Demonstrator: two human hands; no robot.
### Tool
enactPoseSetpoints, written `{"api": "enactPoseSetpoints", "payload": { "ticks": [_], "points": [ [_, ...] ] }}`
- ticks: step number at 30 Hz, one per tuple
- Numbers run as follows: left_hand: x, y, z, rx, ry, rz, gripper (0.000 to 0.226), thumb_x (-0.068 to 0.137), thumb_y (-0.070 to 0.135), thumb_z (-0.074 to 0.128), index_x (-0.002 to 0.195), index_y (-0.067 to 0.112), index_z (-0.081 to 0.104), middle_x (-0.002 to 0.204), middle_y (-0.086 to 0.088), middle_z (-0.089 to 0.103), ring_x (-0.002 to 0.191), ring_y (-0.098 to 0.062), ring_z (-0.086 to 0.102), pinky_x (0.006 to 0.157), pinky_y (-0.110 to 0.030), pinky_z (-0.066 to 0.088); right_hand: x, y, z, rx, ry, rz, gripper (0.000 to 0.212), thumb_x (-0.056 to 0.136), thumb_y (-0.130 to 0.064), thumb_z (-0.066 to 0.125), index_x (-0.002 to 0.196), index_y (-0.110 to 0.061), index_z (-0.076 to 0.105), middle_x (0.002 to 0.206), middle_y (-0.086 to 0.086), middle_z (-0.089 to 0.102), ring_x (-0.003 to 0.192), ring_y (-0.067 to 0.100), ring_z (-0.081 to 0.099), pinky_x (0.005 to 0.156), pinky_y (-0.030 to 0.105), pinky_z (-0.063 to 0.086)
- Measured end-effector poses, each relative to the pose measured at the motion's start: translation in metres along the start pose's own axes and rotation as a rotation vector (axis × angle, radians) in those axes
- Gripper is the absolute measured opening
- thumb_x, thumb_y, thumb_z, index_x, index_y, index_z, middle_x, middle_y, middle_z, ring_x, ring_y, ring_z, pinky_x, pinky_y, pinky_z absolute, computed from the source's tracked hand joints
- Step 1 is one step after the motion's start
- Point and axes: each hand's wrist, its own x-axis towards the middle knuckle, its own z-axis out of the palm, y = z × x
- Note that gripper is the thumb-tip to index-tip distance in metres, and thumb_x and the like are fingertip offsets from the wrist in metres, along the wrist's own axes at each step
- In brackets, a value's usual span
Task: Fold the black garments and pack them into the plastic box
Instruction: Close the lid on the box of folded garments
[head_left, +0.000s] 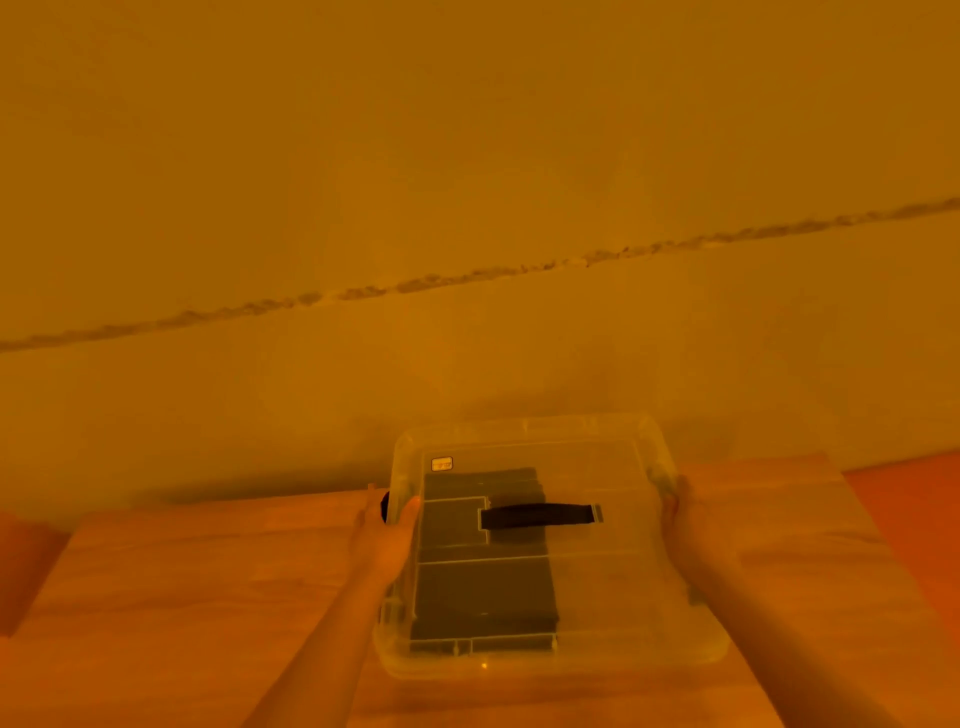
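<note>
Head view shows my two hands at the sides of the box (613, 525), which sits on the wooden table (156, 597) with its clear lid (597, 467) on. My left hand (387, 535) grips the left edge, thumb over the lid's rim. My right hand (685, 519) clasps the right edge by the latch. Folded black garments (483, 597) lie stacked inside, filling the left part. A black handle (540, 516) crosses the lid's middle. Behind stands a wall (467, 156).
</note>
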Motion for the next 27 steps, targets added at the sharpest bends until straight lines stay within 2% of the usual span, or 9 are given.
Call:
{"api": "enactPoseSetpoints", "payload": {
  "ticks": [2, 6, 9, 11, 13, 15, 17, 20, 27],
  "points": [
    [-0.004, -0.001, 0.002, -0.058, -0.005, -0.043, 0.065, 0.086, 0.055, 0.048, 0.139, 0.021, 0.033, 0.132, -0.013, 0.049, 0.114, -0.033, 0.053, 0.090, -0.046, 0.048, -0.003, -0.003, -0.005, 0.012, 0.012, -0.022, 0.086, 0.066, -0.089, 0.002, 0.109, -0.032, 0.050, 0.077, -0.002, 0.048, 0.063, 0.012, 0.045, 0.055, 0.029, 0.039],
    [-0.012, -0.011, 0.008, -0.061, -0.052, -0.044, 0.049, 0.094, 0.043, 0.043, 0.137, 0.022, 0.037, 0.107, -0.007, 0.058, 0.084, -0.020, 0.059, 0.059, -0.026, 0.044, -0.028, -0.013, -0.010, -0.020, -0.038, -0.033, 0.046, 0.098, -0.041, 0.023, 0.140, -0.023, 0.029, 0.099, 0.014, 0.060, 0.070, 0.018, 0.052, 0.047, 0.024, 0.040],
    [-0.007, -0.016, 0.007, -0.055, 0.029, -0.081, 0.053, 0.085, 0.055, 0.048, 0.114, 0.011, 0.053, 0.087, -0.007, 0.062, 0.067, -0.018, 0.059, 0.049, -0.025, 0.045, -0.027, -0.011, -0.007, -0.085, -0.004, 0.002, 0.044, 0.098, -0.030, 0.030, 0.138, -0.012, 0.034, 0.122, 0.020, 0.054, 0.105, 0.034, 0.056, 0.079, 0.047, 0.051],
    [-0.010, -0.014, 0.006, -0.052, 0.087, -0.091, 0.052, 0.081, 0.058, 0.052, 0.096, 0.008, 0.057, 0.082, -0.012, 0.064, 0.064, -0.022, 0.062, 0.048, -0.028, 0.048, -0.024, -0.009, -0.008, -0.227, 0.032, 0.056, 0.049, 0.097, -0.029, 0.035, 0.142, -0.008, 0.031, 0.144, 0.019, 0.034, 0.133, 0.036, 0.032, 0.104, 0.056, 0.032],
    [-0.016, -0.011, 0.004, -0.043, 0.139, -0.052, 0.041, 0.083, 0.051, 0.056, 0.086, 0.010, 0.056, 0.077, -0.012, 0.065, 0.061, -0.022, 0.062, 0.047, -0.028, 0.049, -0.025, -0.014, -0.009, -0.076, 0.031, 0.167, 0.067, 0.093, -0.036, 0.045, 0.147, -0.011, 0.015, 0.153, 0.018, 0.017, 0.139, 0.038, 0.019, 0.107, 0.058, 0.027],
    [-0.021, -0.007, 0.002, 0.001, 0.208, -0.036, 0.041, 0.083, 0.051, 0.057, 0.086, 0.010, 0.053, 0.076, -0.009, 0.061, 0.061, -0.020, 0.060, 0.047, -0.026, 0.046, -0.025, -0.018, -0.011, 0.221, 0.005, 0.367, 0.090, 0.085, -0.043, 0.058, 0.149, -0.016, 0.000, 0.153, 0.019, 0.015, 0.134, 0.044, 0.026, 0.099, 0.058, 0.038],
    [-0.025, -0.005, 0.003, 0.026, 0.222, -0.032, 0.037, 0.084, 0.050, 0.057, 0.084, 0.013, 0.051, 0.074, -0.007, 0.059, 0.061, -0.019, 0.059, 0.048, -0.026, 0.046, -0.026, -0.022, -0.013, 0.339, -0.028, 0.459, 0.087, 0.082, -0.045, 0.061, 0.147, -0.014, 0.012, 0.140, 0.024, 0.037, 0.117, 0.045, 0.048, 0.085, 0.054, 0.049],
    [-0.030, -0.002, 0.005, 0.016, 0.189, 0.001, 0.030, 0.088, 0.044, 0.053, 0.077, 0.016, 0.049, 0.069, -0.006, 0.059, 0.060, -0.020, 0.059, 0.052, -0.029, 0.050, -0.030, -0.018, -0.011, 0.120, 0.099, 0.320, 0.063, 0.077, -0.052, 0.063, 0.115, -0.003, 0.049, 0.099, 0.015, 0.054, 0.077, 0.031, 0.061, 0.064, 0.045, 0.057],
    [-0.014, 0.005, -0.010, -0.059, -0.076, -0.181, 0.020, 0.090, 0.027, 0.057, 0.097, 0.008, 0.056, 0.088, -0.012, 0.063, 0.081, -0.026, 0.061, 0.068, -0.038, 0.053, -0.032, -0.016, -0.007, 0.062, 0.138, 0.176, 0.037, 0.087, -0.033, 0.059, 0.104, 0.000, 0.051, 0.079, 0.008, 0.055, 0.063, 0.023, 0.058, 0.053, 0.033, 0.050]
  ]
}}
